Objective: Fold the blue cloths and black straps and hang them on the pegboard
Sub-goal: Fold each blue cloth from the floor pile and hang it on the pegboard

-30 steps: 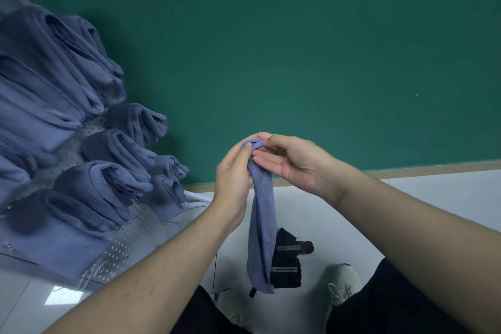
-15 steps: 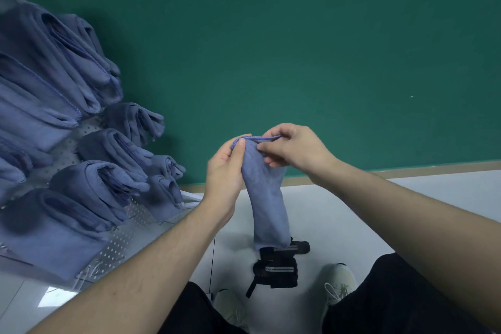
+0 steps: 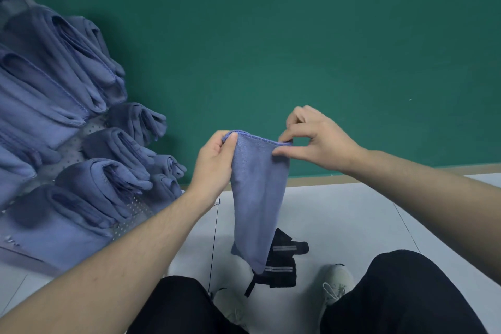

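Observation:
A blue cloth [image 3: 256, 198] hangs in front of me, held by its top edge. My left hand [image 3: 214, 163] grips the left top corner, and my right hand [image 3: 314, 138] pinches the right top corner between thumb and forefinger. The top edge is stretched between them. Below the cloth, a bundle of black straps [image 3: 282, 266] with grey reflective bands lies on the floor. At the left stands a white pegboard [image 3: 130, 206] with several folded blue cloths [image 3: 108, 179] hanging on it.
A green wall [image 3: 298, 35] fills the background, with a tan skirting strip above the pale tiled floor [image 3: 352, 217]. My black trouser legs and white shoes [image 3: 336, 282] are at the bottom, either side of the straps.
My hands, close together at the cloth's bunched top a second ago, have moved apart. The right hand slid to the right, spreading the top edge flat.

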`<state>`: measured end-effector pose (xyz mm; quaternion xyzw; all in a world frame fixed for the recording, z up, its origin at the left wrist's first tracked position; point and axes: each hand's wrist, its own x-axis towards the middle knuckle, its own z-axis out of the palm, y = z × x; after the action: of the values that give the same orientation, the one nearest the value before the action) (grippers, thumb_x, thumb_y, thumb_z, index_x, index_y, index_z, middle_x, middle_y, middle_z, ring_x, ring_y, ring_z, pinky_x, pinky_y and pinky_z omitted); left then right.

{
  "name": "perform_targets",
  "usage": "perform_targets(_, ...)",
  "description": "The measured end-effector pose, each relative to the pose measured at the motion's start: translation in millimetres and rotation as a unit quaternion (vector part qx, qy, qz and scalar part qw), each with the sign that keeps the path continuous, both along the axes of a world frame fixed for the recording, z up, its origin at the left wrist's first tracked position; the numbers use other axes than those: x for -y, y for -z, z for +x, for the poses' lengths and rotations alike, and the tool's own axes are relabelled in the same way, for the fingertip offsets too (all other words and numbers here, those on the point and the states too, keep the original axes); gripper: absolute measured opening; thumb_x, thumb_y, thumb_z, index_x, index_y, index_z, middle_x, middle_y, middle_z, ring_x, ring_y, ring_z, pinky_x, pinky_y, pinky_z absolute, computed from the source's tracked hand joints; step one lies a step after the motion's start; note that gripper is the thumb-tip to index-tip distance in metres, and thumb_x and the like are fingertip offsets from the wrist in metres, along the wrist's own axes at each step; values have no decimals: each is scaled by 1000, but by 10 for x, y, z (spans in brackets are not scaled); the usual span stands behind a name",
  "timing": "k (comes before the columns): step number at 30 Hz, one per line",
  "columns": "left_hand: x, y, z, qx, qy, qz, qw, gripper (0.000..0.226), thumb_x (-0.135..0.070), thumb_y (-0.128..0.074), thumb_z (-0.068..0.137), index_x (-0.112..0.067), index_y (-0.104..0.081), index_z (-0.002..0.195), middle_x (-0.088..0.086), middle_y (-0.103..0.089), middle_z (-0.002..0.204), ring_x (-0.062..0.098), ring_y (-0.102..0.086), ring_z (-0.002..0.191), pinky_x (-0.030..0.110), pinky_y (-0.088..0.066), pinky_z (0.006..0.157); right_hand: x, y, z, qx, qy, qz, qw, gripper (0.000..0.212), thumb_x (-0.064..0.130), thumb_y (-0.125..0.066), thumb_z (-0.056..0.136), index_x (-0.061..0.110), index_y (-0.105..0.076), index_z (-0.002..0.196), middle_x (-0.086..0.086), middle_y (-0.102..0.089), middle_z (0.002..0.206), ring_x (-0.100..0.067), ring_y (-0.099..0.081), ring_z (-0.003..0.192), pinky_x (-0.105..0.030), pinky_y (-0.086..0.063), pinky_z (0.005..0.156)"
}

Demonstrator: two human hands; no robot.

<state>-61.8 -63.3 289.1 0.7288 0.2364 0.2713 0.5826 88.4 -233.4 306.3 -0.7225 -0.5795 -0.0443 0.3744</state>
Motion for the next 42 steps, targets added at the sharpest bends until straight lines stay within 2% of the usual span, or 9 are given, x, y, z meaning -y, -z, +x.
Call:
perform_targets(5,-46,-47,-13,-1,13,-14,1000,26,-43,-52,95,-36,-62,72,-12,-57,72,11,-49,72,37,-42,74,21,-62,100,167,-31,-195,966,54,72,-51,87,23,-71,75,4,-63,118,-22,-54,104,-38,-42,88)
perform_targets(10,-111,-56,-48,-21,-2,50,999,30,-31,-49,104,-26,-53,75,-20,-46,60,4,-38,59,31,-34,63,94,-181,109,34,3,-154,988,33,50,-62,93,19,-62,83,8,-65,90,-14,-56,85,-34,-48,81)
perform_targets(14,-114,-74,-74,-13,12,59,998,36,-49,-48,96,-25,-41,71,-8,-39,68,12,-35,67,36,-36,69,30,-176,-1,-207,-1,-57,977,32,22,-75,90,24,-44,80,9,-55,67,-10,-47,66,-34,-42,64)
perform_targets(20,-112,-114,-70,27,5,-98,995,33,-54,-42,100,-26,-52,84,1,-60,91,16,-56,85,41,-50,80,-49,-310,-144,-494,-1,-81,866,43,13,-75,89,12,-58,128,-14,-76,107,-20,-70,91,-39,-55,95)
perform_targets(24,-66,-117,-64,27,-22,-117,992,36,-51,-38,105,-25,-55,85,-5,-64,87,14,-57,82,34,-48,72,-77,-305,-158,-549,8,-104,830,29,24,-64,97,8,-67,120,-5,-74,115,-15,-67,98,-34,-53,94)
perform_targets(28,19,-99,-62,-25,-33,-122,992,42,-70,-42,89,-33,-60,98,-6,-69,103,14,-62,88,36,-47,77,-205,-290,-258,-525,57,-28,849,12,30,-55,102,20,-56,107,3,-66,100,-13,-62,87,-33,-49,78)
perform_targets(31,153,-46,-118,13,51,-146,988,36,-45,-61,94,-21,-55,120,-2,-69,117,12,-68,101,34,-54,83,-300,-283,-318,-512,76,11,856,13,33,-53,102,20,-55,105,3,-65,104,-11,-63,91,-28,-51,78)
perform_targets(35,367,87,-283,14,141,-331,933,41,-27,-74,84,-13,-63,121,5,-75,109,18,-72,99,28,-58,81,-359,-340,-348,-500,85,38,861,11,29,-51,104,19,-55,101,3,-66,99,-9,-64,86,-27,-53,76)
perform_targets(42,431,147,-239,-13,72,-361,930,33,-25,-56,102,-10,-58,132,9,-73,119,22,-69,112,39,-53,96,-265,-101,-309,-585,121,18,802,36,50,-64,93,14,-62,95,-5,-69,103,-21,-66,92,-37,-48,86)
